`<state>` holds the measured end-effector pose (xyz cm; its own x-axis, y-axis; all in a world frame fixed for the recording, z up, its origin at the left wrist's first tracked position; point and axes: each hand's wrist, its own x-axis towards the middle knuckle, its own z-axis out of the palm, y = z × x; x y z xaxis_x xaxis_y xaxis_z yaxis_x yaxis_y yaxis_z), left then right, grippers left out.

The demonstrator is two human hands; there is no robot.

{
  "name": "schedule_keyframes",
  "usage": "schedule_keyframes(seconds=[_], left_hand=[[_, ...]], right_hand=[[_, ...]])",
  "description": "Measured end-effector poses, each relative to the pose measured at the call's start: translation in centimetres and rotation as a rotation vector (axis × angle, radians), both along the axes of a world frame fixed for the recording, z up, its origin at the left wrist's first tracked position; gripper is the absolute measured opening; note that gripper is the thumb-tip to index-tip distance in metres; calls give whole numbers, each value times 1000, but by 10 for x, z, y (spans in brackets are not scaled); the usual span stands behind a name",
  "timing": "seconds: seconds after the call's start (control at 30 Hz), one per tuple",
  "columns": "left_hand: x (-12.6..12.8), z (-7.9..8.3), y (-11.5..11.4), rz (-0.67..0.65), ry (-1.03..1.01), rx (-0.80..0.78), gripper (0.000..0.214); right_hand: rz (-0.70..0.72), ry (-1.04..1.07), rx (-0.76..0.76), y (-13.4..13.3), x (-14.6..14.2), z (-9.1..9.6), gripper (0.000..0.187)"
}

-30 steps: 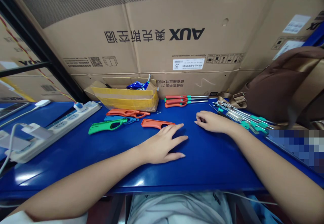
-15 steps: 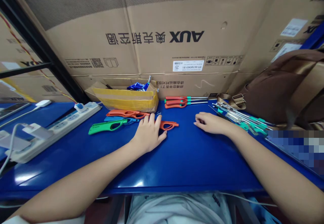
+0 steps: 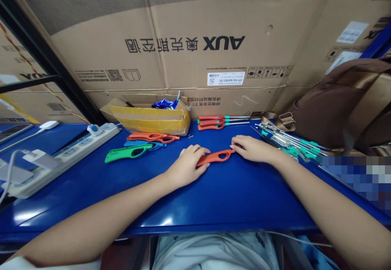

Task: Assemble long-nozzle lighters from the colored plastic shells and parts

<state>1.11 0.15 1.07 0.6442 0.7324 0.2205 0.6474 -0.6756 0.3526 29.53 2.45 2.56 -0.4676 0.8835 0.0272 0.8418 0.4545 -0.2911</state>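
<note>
My left hand (image 3: 190,165) is closed around the wide end of an orange lighter casing (image 3: 215,157), which has an oval trigger opening. Its narrow tip points right and meets the curled fingers of my right hand (image 3: 250,148), pinched at that tip. Left of my left hand lie more casings: an orange one (image 3: 149,137), a blue one (image 3: 159,145) mostly covered, and a green one (image 3: 126,153). Behind my hands are several red lighters (image 3: 214,122) with metal rods. A few tiny pale pins (image 3: 190,136) lie near the carton.
An open carton (image 3: 149,119) with yellow tape holds a blue packet (image 3: 166,104). Metal rods with green parts (image 3: 293,141) lie at right, beside a brown bag (image 3: 339,107). A power strip (image 3: 70,156) with plugs is at left. Large cardboard (image 3: 183,17) stands behind the blue table (image 3: 214,205).
My left hand has drawn the orange casing toward me and to the right, away from the other casings. My right hand has shifted slightly left, and its fingers now meet the tip.
</note>
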Motion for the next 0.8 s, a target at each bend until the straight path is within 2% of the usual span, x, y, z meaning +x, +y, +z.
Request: schedule_keyframes(seconds=[0.07,0.27,0.5,0.63,0.73,0.8], left_hand=[[1,-8,5,-33,-157,-70,32],[0,-18,16,-49,-285,-90,37],[0,-18,17,-38,-348,-105,36],[0,-19,17,-35,-380,-123,39],[-1,-21,17,-26,-405,-143,47],[-1,-22,17,-17,-419,-153,48]], right_hand=[[31,48,22,-2,-6,0,31],[84,268,99,-7,-18,1,31],[112,552,28,-12,-26,1,37],[107,770,-145,-14,-32,-2,44],[180,672,-101,-17,-35,-2,42],[284,501,-14,-21,-36,-1,53]])
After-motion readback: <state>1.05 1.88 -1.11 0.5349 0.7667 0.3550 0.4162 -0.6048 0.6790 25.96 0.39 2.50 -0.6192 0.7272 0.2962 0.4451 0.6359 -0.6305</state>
